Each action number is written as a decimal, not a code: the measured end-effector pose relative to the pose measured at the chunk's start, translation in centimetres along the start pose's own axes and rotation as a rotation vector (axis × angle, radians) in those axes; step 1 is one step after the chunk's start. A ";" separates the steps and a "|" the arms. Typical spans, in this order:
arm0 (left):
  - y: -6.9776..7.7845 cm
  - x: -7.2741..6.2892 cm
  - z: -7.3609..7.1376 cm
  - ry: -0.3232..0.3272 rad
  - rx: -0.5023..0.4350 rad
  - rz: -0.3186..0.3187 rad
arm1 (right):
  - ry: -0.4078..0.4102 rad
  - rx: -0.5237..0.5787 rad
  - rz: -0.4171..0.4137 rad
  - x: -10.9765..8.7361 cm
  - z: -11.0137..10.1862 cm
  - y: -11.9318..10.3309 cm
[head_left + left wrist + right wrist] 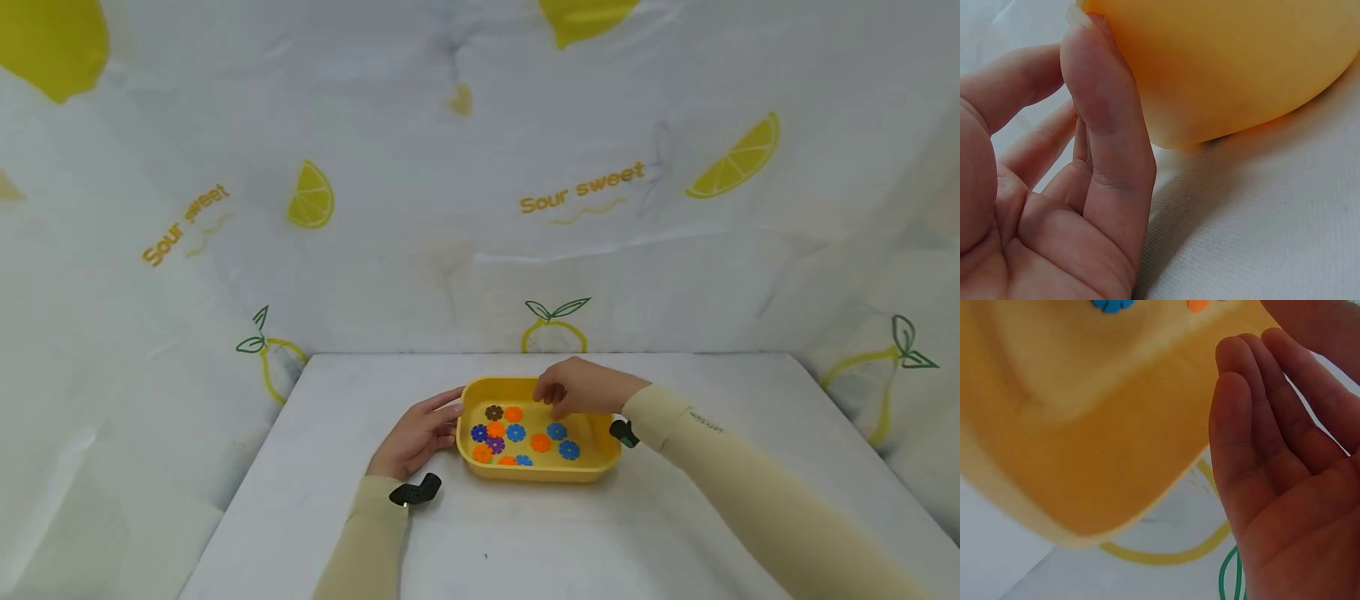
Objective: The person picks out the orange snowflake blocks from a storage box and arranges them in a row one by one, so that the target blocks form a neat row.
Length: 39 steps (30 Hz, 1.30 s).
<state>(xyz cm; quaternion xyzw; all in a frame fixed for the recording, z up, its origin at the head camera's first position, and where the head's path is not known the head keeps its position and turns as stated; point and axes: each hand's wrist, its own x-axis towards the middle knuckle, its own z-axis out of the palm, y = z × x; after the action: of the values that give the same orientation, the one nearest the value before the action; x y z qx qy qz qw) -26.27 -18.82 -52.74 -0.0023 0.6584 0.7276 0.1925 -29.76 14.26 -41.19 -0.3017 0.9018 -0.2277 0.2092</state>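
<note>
A yellow plastic tray [525,473] holds several notched, flower-shaped plastic discs in blue, orange, purple and brown. Its left rim is held by my left hand [414,435], with thumb and fingers bent at the edge; the left wrist view shows a fingertip against the tray's outer wall [1229,69]. Over the tray's right half hovers my right hand [588,387], fingers pointing down, near a blue disc [557,431] and an orange disc [541,442]. In the right wrist view the fingers lie side by side, the thumb apart from them, and no disc shows between them.
The tray stands on a white-covered table [360,383]. Behind it rises a white sheet [405,275] printed with lemons and words. Black bands [417,489] sit on both wrists, over beige sleeves. A small dark speck [485,556] marks the cloth in front.
</note>
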 end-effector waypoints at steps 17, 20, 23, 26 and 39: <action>0.4 0.1 0.1 0.009 0.006 -0.007 | -0.132 -0.239 0.080 2.9 3.9 -2.1; 0.4 0.1 0.1 0.006 0.001 -0.006 | -0.136 -0.270 0.095 2.8 4.3 -2.5; 0.4 0.0 0.1 0.006 -0.004 -0.006 | -0.134 -0.276 0.105 2.8 4.4 -2.9; 0.4 0.0 0.0 0.008 -0.009 -0.007 | -0.132 -0.271 0.109 2.7 4.5 -3.2; 0.3 0.0 0.1 0.013 -0.014 -0.005 | -0.128 -0.256 0.112 3.0 4.8 -2.8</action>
<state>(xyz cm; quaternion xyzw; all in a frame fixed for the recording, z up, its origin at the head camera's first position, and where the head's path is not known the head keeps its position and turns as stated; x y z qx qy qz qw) -26.34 -18.74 -52.41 -0.0102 0.6546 0.7316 0.1902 -28.25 9.04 -44.27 -0.2892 0.9237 -0.0793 0.2385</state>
